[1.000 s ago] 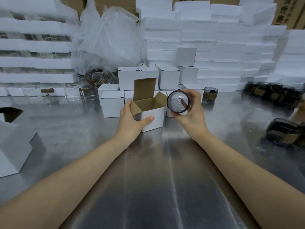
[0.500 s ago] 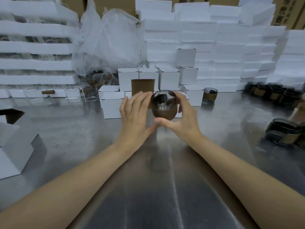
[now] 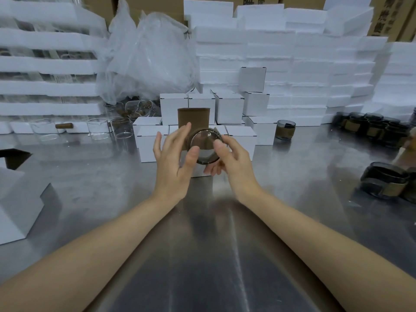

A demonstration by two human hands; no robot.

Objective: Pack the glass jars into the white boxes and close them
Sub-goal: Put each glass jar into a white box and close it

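Note:
A dark glass jar (image 3: 203, 143) with a brown band hangs tilted over the open white box (image 3: 199, 173), its round glass face turned toward me. The box's brown lid flap (image 3: 193, 118) stands up behind it. My right hand (image 3: 234, 163) holds the jar, thumb on its near rim and fingers curled beneath. On the jar's left is my left hand (image 3: 173, 163), fingers spread and straight, thumb against the jar's side. The hands and jar hide most of the box.
Closed white boxes (image 3: 228, 106) stand stacked right behind the open one. One banded jar (image 3: 286, 129) sits to their right, with more dark jars (image 3: 382, 183) at the right edge. Clear beakers (image 3: 99, 128) stand at left, a folded box (image 3: 20, 206) at near left.
My right hand has carried the jar from beside the box to over its opening and tipped it. My left hand has let go of the box front and risen beside the jar.

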